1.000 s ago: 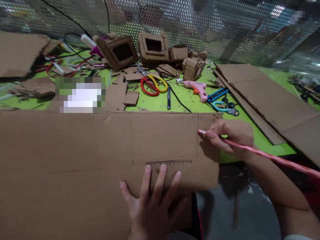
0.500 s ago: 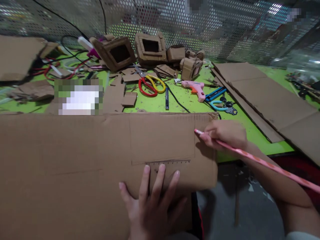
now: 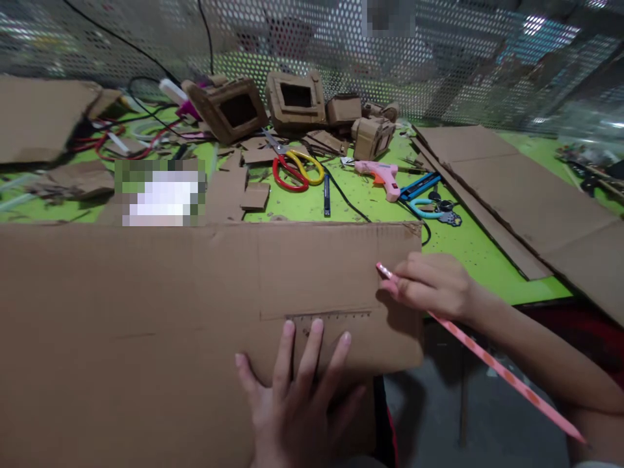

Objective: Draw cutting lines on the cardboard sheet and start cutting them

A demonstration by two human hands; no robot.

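A large brown cardboard sheet (image 3: 146,305) lies across the near edge of the green table (image 3: 468,244). A drawn rectangle outline (image 3: 316,270) marks its right part. My left hand (image 3: 297,396) lies flat with fingers spread, pressing a clear ruler (image 3: 329,320) onto the sheet along the rectangle's lower line. My right hand (image 3: 433,286) grips a long pink pencil (image 3: 487,357); its tip touches the cardboard at the rectangle's right side.
Behind the sheet lie red and yellow scissors (image 3: 295,169), a pink glue gun (image 3: 383,175), a blue pen (image 3: 327,195), small cardboard boxes (image 3: 297,101), scraps and cables. More cardboard sheets (image 3: 526,188) lie at right. A perforated metal wall (image 3: 341,45) closes the back.
My right hand has slid down along the rectangle's right side, and the pencil's back end has swung lower. My left hand stays on the ruler.
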